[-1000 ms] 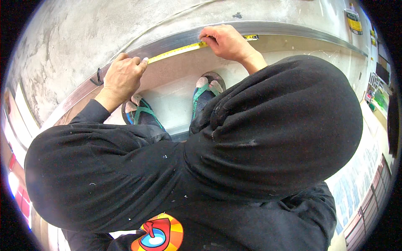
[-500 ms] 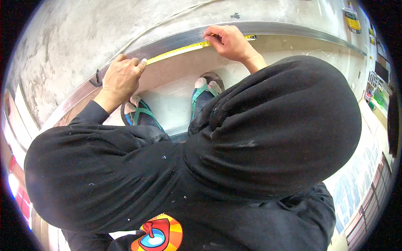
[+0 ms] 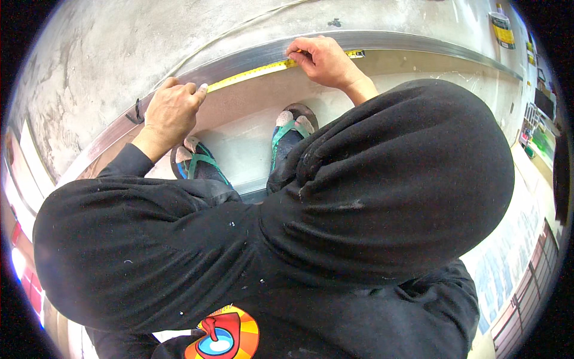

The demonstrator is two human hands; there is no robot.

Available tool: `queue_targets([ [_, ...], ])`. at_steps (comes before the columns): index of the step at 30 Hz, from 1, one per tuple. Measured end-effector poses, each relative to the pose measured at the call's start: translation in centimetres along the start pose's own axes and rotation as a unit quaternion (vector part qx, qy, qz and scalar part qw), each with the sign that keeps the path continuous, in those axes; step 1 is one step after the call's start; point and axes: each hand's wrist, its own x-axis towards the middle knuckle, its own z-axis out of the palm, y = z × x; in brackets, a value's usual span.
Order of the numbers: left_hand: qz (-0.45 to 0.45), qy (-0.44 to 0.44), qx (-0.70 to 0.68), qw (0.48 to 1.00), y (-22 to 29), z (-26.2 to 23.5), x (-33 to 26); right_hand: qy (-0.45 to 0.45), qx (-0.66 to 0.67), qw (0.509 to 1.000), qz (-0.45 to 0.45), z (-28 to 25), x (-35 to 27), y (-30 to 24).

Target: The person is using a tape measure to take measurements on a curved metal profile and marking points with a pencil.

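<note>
A yellow tape measure blade (image 3: pixel 251 75) runs along a long grey metal rail (image 3: pixel 412 43) lying on the concrete floor. My left hand (image 3: pixel 170 110) presses the tape's left part down against the rail, its case hidden under the fingers. My right hand (image 3: pixel 323 60) pinches the tape farther right, fingertips on the blade; whether it holds a marker I cannot tell. A short stretch of yellow tape (image 3: pixel 357 54) shows beyond my right hand.
My feet in sandals with green straps (image 3: pixel 287 134) stand on a pale board (image 3: pixel 251 149) just below the rail. A small black clip (image 3: pixel 137 113) lies by the rail's left end. Yellow packages (image 3: pixel 502 30) sit at the far right. My black hooded top fills the lower view.
My right hand has shifted slightly along the tape and its fingers have curled down onto the blade. My left hand stays in place.
</note>
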Motion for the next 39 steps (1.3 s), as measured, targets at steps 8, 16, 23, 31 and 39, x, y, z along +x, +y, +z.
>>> queue_targets([
  [8, 0.011, 0.026, 0.013, 1.000, -0.1, 0.3, 0.0, 0.003, -0.020, 0.999, -0.030, 0.0, 0.1, 0.2],
  [16, -0.007, -0.016, -0.016, 1.000, 0.1, -0.4, 0.2, 0.196, -0.084, 0.967, -0.138, -0.3, 0.8, 0.2],
  [23, -0.005, -0.001, 0.000, 1.000, 0.1, -0.2, 0.1, 0.042, 0.037, 0.998, -0.001, -1.2, -0.6, 0.9],
  [31, 0.004, -0.002, -0.007, 1.000, -0.1, -0.1, 0.3, 0.021, 0.002, 1.000, -0.013, -0.5, -0.6, 1.2],
  [39, -0.007, -0.011, 0.003, 1.000, 0.2, -0.3, 0.2, 0.020, -0.006, 0.999, -0.027, -0.6, -0.5, 0.9],
])
